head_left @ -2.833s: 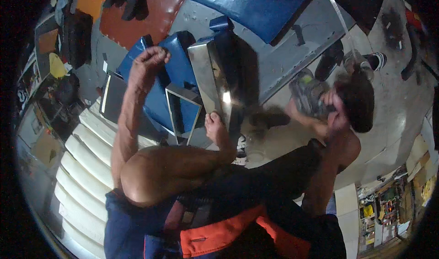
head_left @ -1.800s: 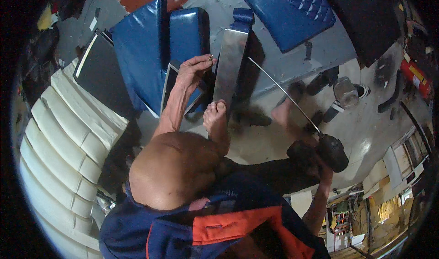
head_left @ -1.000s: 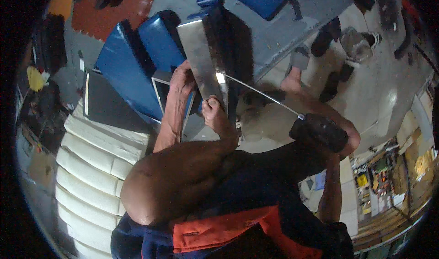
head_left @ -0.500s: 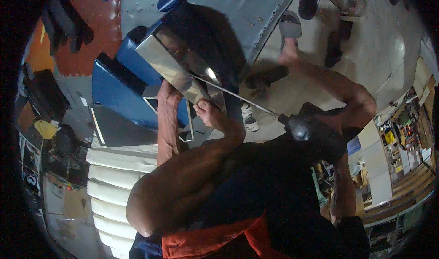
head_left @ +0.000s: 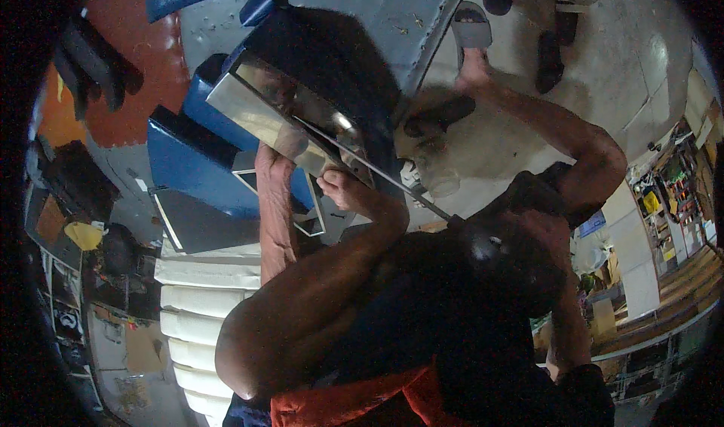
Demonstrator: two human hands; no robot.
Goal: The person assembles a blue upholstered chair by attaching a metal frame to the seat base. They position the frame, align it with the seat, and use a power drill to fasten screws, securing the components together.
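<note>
Quickly: blue pads (head_left: 185,159), 9-10 o'clock; metal channel (head_left: 260,120) at 10, tilted, bare foot (head_left: 345,191) on its lower end; left hand (head_left: 275,164) just under it, fingers hidden, can't tell grip; black long-shafted tool (head_left: 490,252) at 4, right hand (head_left: 539,231) wrapped round it.

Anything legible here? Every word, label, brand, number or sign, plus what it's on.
None readable.
Shiny metal piece: no lettering visible.
Dark long-shafted tool: too dark to make out any marking.
Shelf items at picture right: too small and blurred to read.
</note>
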